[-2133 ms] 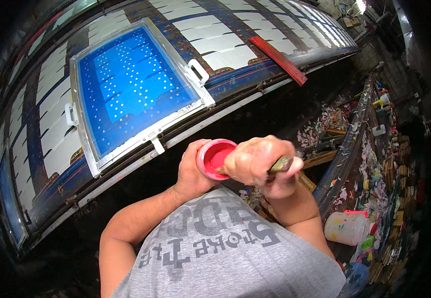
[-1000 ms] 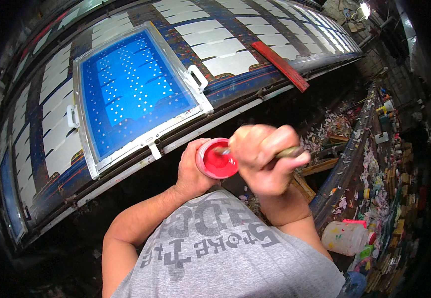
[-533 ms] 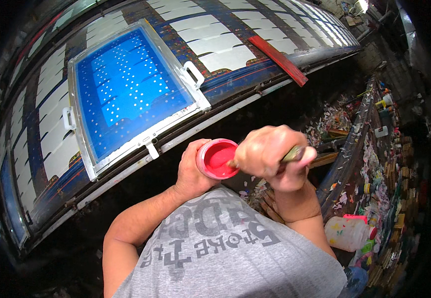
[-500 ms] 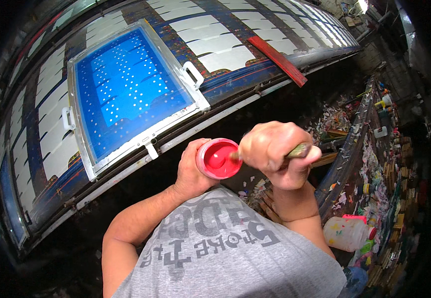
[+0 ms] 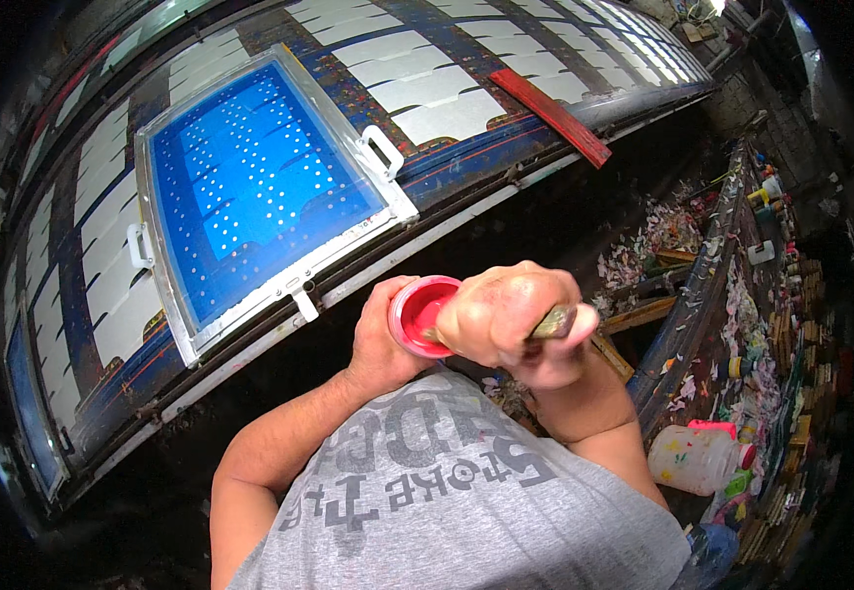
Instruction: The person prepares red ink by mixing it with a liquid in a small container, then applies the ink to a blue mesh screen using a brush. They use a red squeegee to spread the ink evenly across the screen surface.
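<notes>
Head view: I see the left hand (image 5: 380, 336) wrapped around the outer side of a small tub (image 5: 396, 324) held in front of the shirt (image 5: 466, 501), its mouth facing the camera, red paste (image 5: 418, 313) inside. The right hand (image 5: 511, 324) is a fist gripping a stick (image 5: 554, 323) — top end jutting past the thumb, lower end in the tub's mouth. Whether its knuckles touch the rim, I cannot tell. Beyond, on the long desk (image 5: 461, 165): a framed blue screen (image 5: 255, 167) and, to its right, a red strip (image 5: 550, 116) overhanging the edge — both untouched.
</notes>
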`<state>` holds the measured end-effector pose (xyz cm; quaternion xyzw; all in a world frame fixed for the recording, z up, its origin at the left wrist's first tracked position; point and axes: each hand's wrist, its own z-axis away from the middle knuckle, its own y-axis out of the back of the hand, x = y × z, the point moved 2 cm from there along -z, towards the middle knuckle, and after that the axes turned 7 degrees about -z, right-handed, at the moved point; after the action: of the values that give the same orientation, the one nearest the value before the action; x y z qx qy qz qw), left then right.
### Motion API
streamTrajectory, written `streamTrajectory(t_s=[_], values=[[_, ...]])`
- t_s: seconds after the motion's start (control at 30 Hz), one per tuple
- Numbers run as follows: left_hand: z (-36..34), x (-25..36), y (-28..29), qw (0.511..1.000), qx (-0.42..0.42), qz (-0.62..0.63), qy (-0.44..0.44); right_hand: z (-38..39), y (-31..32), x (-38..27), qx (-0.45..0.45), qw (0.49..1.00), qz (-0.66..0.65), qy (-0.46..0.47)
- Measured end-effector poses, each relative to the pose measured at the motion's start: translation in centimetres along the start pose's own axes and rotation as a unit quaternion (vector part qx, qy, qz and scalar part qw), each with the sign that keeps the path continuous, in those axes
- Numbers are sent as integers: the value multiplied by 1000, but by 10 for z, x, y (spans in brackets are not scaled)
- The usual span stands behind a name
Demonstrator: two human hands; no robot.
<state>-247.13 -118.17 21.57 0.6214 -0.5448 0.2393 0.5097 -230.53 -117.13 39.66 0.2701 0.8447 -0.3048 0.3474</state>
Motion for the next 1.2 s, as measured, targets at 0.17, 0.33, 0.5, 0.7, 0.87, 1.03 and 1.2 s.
streamTrajectory(t_s=[0.17, 0.33, 0.5, 0.7, 0.87, 1.03, 1.2], values=[[-3, -1, -1, 1000, -7, 18, 6, 1, 7, -5, 36, 996, 9, 86], [-5, -2, 1, 1000, 5, -5, -15, 3, 8, 1, -45, 996, -69, -30], [-9, -3, -1, 997, 6, -68, -46, 4, 13, -1, -3, 999, 11, 44], [-11, -6, -8, 999, -4, 32, -3, -4, 21, -11, -24, 997, -78, 8], [-14, -9, -7, 999, 3, -30, -18, -3, 26, 0, -57, 998, -3, 36], [-15, -8, -13, 1000, 29, -1, -3, 15, 37, 23, 48, 988, 127, 68], [-19, -11, -15, 999, 26, -27, -13, 10, 42, 8, 109, 983, 137, 55]])
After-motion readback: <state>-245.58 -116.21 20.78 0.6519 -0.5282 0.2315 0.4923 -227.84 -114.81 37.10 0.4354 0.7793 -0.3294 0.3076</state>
